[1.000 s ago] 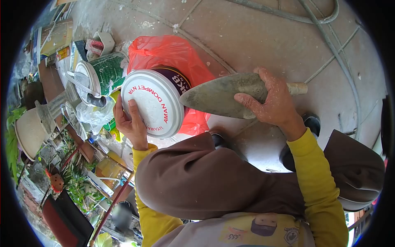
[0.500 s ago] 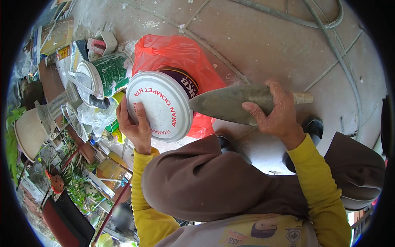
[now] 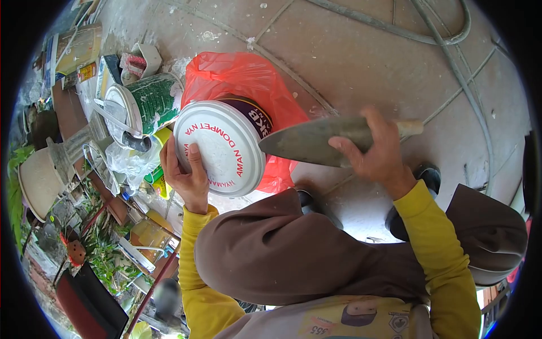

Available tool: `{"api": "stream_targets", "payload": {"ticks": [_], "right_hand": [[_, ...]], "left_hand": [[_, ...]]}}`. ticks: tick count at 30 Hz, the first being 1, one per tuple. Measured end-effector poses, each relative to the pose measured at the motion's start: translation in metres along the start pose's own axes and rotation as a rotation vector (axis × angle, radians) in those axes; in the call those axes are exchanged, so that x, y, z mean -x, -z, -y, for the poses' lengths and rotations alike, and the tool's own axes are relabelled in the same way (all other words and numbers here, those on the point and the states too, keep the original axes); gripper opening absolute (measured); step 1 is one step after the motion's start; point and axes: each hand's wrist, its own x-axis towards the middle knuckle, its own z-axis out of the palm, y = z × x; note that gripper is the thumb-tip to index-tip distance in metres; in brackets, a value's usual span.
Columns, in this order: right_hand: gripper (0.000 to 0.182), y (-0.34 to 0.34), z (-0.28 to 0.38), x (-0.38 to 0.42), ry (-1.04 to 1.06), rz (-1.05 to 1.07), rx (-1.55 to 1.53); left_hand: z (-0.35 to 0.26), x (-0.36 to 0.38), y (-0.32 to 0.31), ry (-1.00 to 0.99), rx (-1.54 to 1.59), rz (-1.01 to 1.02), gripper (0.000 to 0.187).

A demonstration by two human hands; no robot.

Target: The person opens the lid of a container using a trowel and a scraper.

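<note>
While left fingers [image 3: 196, 159] rest parted on lid [image 3: 223, 144], right fingers [image 3: 345, 148] clasp trowel [image 3: 307, 141].

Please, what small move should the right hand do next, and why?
Probably the right hand should ease the tip of the trowel under the rim of the white lid: the lid sits on the paint bucket, the tip points at its edge, and the left hand holds the opposite side.
</note>
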Motion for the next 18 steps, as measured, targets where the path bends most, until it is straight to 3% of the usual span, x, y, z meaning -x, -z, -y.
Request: {"api": "stream_targets", "payload": {"ticks": [5,8,13,18], "right_hand": [[0.052,0.007,-0.002,-0.021,-0.177,0.192,-0.110],[0.053,0.009,0.006,-0.014,0.055,-0.026,0.022],[0.051,0.010,0.000,-0.019,-0.161,0.166,-0.078],[0.055,0.010,-0.006,-0.035,-0.030,0.175,0.071]], "left_hand": [[0.001,0.000,-0.001,-0.002,0.010,-0.007,0.047],[0.004,0.001,-0.001,-0.002,0.005,-0.013,0.046],[0.002,0.002,0.001,-0.010,-0.010,0.000,0.046],[0.000,0.000,0.000,-0.003,0.002,-0.003,0.047]]}}
